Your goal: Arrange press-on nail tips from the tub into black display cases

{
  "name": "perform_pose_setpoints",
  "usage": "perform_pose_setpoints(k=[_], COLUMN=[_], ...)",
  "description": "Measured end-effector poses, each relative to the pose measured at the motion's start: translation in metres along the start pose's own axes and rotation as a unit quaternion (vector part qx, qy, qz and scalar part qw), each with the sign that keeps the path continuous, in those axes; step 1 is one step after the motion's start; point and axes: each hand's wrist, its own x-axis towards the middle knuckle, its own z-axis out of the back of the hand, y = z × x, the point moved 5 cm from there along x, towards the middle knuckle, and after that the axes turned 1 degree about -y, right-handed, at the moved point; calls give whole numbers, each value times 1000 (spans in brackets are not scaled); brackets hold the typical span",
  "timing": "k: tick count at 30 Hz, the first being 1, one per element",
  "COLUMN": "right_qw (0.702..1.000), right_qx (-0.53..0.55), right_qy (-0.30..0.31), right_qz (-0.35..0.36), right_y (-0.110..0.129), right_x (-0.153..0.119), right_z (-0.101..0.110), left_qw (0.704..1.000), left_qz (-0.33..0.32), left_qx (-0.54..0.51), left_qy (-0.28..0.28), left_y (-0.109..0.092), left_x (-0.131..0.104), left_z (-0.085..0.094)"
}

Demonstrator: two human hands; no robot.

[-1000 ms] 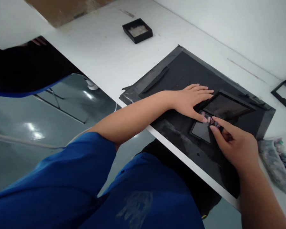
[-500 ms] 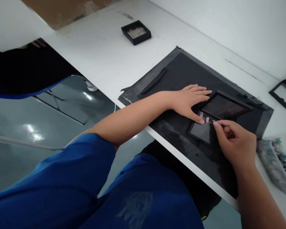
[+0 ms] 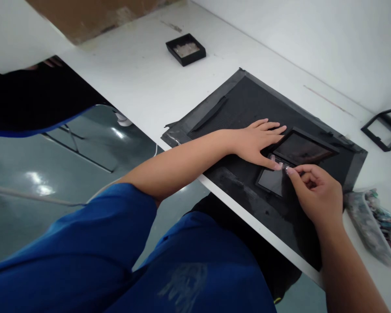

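A black case (image 3: 304,148) lies unfolded on a black mat (image 3: 241,106), its dark lid tilted up behind a flat lower panel (image 3: 271,181). Small pale pink pieces (image 3: 280,166) stand in a row along the middle of the case. My left hand (image 3: 259,141) rests flat with its fingers spread, the thumb tip touching the row. At the right end of the row, my right hand (image 3: 317,189) pinches a small shiny piece (image 3: 287,169) between thumb and forefinger.
A small black tray (image 3: 186,50) with clear bits sits at the back of the white table (image 3: 133,78). To the right are a black frame (image 3: 382,130) and a clear bin (image 3: 371,228) of small packets. Part of another person's hand (image 3: 54,61) shows at the far left.
The view has shifted slightly. My right hand has moved a little left, closer to my left thumb, and the shiny piece in its pinch now shows more clearly.
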Motion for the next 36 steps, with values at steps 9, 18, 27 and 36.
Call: perform_pose_setpoints(k=[9,18,27,36], right_qw=[999,999,999,992], right_qx=[-25,-21,-2,-53], right_qy=[-27,-13,-23,-73], right_qz=[15,31,42,91], right_y=[2,-1,2,10], right_x=[-4,-11,-11,-14], right_z=[4,4,3,9], left_qw=[998,998,999,1000], left_qz=[0,6,5,28], left_qx=[14,22,-3,3], left_qy=[-64,-50,-35,-14], left_y=[-3,-4,-2,-5], left_x=[7,7,5,3], left_z=[-9,-8,-2,1])
